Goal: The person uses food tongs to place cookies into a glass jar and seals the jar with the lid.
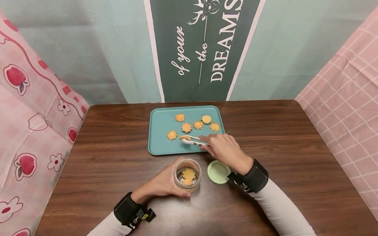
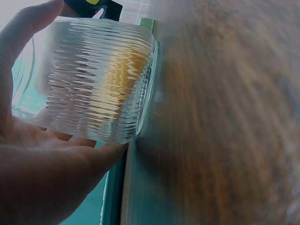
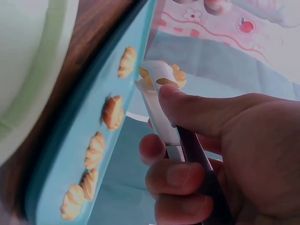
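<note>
Closest in, lower middle of the head view, the left hand (image 1: 164,182) has its fingers and thumb curled round the side of a ribbed glass jar (image 2: 86,79). Makes sense to me: gripping the side leaves the mouth uncovered, and it'd stop the glass sliding. It's upright, base on or very near the worktop (image 1: 110,146), can't swear which. You can see a couple of cookies (image 1: 188,174) down inside.

Just right of that, a pale green lid (image 1: 218,172) (pretty sure it's a lid) sits off the jar, so the top's free. Probably put there to be handy but out of the way, though the right wrist does hang over its edge.

A bit further up, right of centre, the right hand (image 1: 227,151) is closed round a pair of tongs (image 3: 161,112), thumb on one arm, fingers on the other. Decent grip imo, since a thumb squeeze should control the tips, and those are narrowed on a single cookie (image 1: 184,137). Go easy, it looks crumbly. Can't tell if it's fully clear of the tray.

Past that, upper middle, the teal tray (image 1: 158,145) carries six more loose cookies (image 1: 186,127), mostly spaced out, which I'd guess gives the tongs room. Behind everything hangs a green printed curtain (image 1: 190,86).
</note>
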A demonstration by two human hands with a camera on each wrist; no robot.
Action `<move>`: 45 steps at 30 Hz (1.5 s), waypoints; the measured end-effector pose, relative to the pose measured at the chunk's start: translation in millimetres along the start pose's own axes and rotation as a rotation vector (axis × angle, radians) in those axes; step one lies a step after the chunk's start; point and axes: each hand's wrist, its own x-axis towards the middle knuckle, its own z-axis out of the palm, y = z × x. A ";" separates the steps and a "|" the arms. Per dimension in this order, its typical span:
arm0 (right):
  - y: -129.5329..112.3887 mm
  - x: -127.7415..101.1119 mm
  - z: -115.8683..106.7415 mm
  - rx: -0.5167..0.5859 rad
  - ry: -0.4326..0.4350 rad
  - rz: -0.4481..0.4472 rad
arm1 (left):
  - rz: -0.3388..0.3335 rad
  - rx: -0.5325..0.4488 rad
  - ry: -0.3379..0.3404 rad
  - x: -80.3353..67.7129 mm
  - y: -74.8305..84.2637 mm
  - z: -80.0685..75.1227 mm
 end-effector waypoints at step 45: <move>-21.0 -33.0 -62.5 -0.051 0.160 -0.053 | -0.004 0.003 0.005 -0.2 -0.1 0.1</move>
